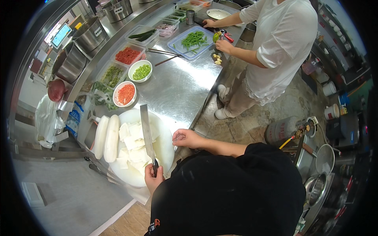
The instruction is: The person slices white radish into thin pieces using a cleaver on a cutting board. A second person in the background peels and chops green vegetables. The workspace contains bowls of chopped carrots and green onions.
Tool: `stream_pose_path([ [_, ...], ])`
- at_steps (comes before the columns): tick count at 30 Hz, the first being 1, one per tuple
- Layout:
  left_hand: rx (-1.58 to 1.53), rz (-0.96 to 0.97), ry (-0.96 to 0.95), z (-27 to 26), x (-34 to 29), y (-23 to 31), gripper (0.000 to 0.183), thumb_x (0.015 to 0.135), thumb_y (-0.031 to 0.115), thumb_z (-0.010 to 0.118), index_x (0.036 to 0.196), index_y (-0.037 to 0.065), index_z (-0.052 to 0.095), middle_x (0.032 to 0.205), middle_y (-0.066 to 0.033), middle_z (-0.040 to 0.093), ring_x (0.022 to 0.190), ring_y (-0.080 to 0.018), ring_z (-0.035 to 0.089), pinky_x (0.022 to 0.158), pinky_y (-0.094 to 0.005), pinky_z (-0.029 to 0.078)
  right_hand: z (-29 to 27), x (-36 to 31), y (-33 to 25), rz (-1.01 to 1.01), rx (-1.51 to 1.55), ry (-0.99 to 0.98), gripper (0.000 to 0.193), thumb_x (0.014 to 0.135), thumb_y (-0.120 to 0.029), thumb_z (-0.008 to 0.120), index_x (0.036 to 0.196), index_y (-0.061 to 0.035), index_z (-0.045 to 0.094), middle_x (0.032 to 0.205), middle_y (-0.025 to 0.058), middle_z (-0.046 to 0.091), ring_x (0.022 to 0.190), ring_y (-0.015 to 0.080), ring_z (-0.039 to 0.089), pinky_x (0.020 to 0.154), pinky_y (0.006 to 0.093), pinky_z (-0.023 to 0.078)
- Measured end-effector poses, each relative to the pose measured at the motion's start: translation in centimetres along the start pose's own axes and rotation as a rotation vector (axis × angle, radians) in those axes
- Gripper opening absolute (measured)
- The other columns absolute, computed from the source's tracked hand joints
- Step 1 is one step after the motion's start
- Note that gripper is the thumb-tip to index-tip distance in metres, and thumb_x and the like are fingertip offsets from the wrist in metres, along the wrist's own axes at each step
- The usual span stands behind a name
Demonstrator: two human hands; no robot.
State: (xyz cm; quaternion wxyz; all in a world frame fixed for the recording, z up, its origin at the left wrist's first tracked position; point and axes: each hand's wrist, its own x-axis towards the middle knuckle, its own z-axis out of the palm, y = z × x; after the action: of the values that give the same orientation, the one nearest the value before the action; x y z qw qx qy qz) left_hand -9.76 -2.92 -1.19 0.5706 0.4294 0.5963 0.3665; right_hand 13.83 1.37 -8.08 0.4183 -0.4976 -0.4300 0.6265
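My left hand [154, 177] grips the dark handle of a cleaver [146, 129], whose long blade points away over the cutting board. Beneath the blade, flat white radish slices [132, 135] lie spread on the round white cutting board [159, 122]. Two long, peeled white radishes [112, 137] rest side by side at the board's left edge. My right hand [188, 139] hovers by the board's right rim, fingers loosely bent and partly apart, with nothing visible in them.
Beyond the board stand bowls of chopped red [126, 94] and green vegetables [141, 72], with plastic tubs behind. Chopsticks [165, 53] lie near a tray of green beans [193, 41]. A co-worker in white [275, 43] stands far right, hands at the table. Steel pots [89, 36] line the left shelf.
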Motion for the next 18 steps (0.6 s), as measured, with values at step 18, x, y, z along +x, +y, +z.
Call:
stream_pose_path([
  [18,0.028,-0.027,-0.023,0.2,0.2,-0.2,0.027,0.087,0.006,0.063,0.107,0.005,0.045,0.065,0.0015,0.053,0.049,-0.0043,0.042,0.043,-0.0199,0.03,-0.3,-0.1,-0.7,-0.036,0.058,-0.009,0.023,0.081,-0.015,0.072,0.097,-0.0072,0.057,0.086,-0.0023,0.06,0.075,0.0055,0.056,0.067,0.0213,0.044],
])
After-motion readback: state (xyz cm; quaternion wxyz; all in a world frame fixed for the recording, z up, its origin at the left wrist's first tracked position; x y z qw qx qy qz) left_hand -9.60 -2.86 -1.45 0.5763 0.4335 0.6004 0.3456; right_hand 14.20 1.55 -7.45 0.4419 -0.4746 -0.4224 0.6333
